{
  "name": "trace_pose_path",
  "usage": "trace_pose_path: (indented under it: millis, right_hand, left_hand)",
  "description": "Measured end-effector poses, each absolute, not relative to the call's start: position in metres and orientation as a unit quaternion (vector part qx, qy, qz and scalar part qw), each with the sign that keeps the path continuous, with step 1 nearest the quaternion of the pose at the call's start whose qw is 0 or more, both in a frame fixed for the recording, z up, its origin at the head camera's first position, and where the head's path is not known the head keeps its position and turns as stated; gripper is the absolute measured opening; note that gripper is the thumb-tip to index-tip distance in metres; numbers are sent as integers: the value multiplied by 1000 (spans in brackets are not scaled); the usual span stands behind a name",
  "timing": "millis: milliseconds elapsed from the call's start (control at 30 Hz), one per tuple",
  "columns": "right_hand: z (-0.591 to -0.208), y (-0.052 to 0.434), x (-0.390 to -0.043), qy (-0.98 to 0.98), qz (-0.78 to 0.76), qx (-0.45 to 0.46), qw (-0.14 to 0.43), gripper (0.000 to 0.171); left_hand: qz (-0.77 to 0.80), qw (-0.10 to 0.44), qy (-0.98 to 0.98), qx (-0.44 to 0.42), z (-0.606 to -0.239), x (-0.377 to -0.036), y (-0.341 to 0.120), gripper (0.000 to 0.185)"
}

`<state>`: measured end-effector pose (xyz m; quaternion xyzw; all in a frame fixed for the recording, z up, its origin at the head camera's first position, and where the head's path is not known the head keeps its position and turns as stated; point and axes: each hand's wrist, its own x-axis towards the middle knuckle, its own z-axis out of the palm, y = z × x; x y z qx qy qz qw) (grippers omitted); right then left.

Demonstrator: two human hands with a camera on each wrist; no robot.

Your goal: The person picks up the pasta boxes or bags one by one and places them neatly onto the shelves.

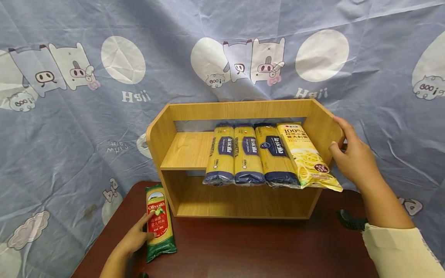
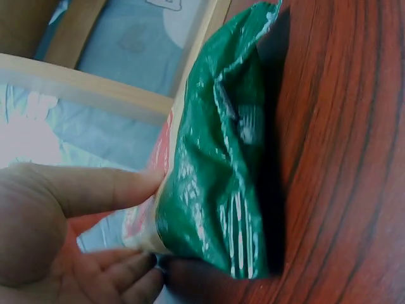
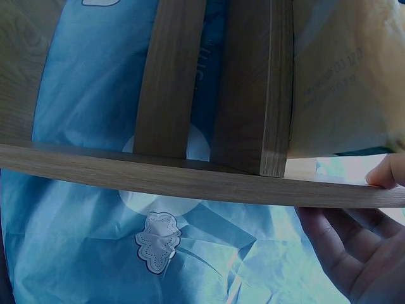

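Resting near the desk's left edge, the green and red pasta packet (image 1: 159, 222) lies flat on the dark reddish-brown desk (image 1: 250, 247), just in front of the wooden shelf unit's left foot. The left hand (image 1: 133, 239) is at the packet's left side: in the left wrist view its thumb (image 2: 95, 187) lies along the packet's edge and the fingertips (image 2: 130, 275) curl in under the near end of the packet (image 2: 215, 183) — a light grip closed around the bag, which has not left the desk.

The right hand (image 1: 351, 156) holds the right side panel of the wooden shelf unit (image 1: 243, 112), fingers wrapped over the panel's front edge and thumb behind it; the right wrist view shows the thumb tip (image 3: 389, 171) on the board and the fingers (image 3: 335, 237) below it.

The shelf unit stands toward the desk's far edge, roughly centred. On its upper board lie four long packets side by side, their near ends hanging over the front: three yellow and navy spaghetti packets (image 1: 243, 154) and, rightmost, a yellow noodle packet (image 1: 307, 156) just beside the held panel.

A small black object (image 1: 349, 220) sits near the desk's right edge. Behind and around the desk hangs a creased blue-grey cloth (image 1: 87, 127) printed with cartoon pigs and pale circles — it fills the whole background.
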<state>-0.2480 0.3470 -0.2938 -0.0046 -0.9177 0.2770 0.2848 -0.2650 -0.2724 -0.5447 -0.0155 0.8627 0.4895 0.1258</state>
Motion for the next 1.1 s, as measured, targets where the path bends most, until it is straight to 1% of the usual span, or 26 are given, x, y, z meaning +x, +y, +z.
trace_pose_path:
  millis: [233, 367, 467, 600, 767, 833, 933, 1100]
  right_hand:
    - [-293, 346, -248, -917, 278, -5, 286, 69]
    - [-292, 346, -248, -918, 275, -5, 284, 69]
    - [-292, 346, -249, -919, 275, -5, 282, 69]
    - [-292, 346, -249, -919, 274, -4, 283, 68]
    - [-295, 347, -248, -920, 272, -3, 283, 68]
    - [-296, 347, -249, -921, 272, -4, 280, 68]
    - [-296, 347, -250, -922, 271, -4, 277, 68]
    - [-296, 348, -250, -922, 274, -2, 275, 69]
  left_hand:
    - [464, 43, 882, -70, -548, -252, -262, 86]
    - [424, 11, 902, -84, -547, -243, -252, 85]
    - [369, -5, 925, -89, -545, -237, -245, 93]
    - [307, -4, 946, -103, -543, -232, -234, 110]
    - [303, 9, 946, -117, -540, -231, -228, 114]
    - [306, 13, 945, -118, -541, -230, -230, 113]
    - [309, 13, 944, -117, -544, -230, -233, 105]
    - [368, 20, 921, -128, -550, -231, -238, 87]
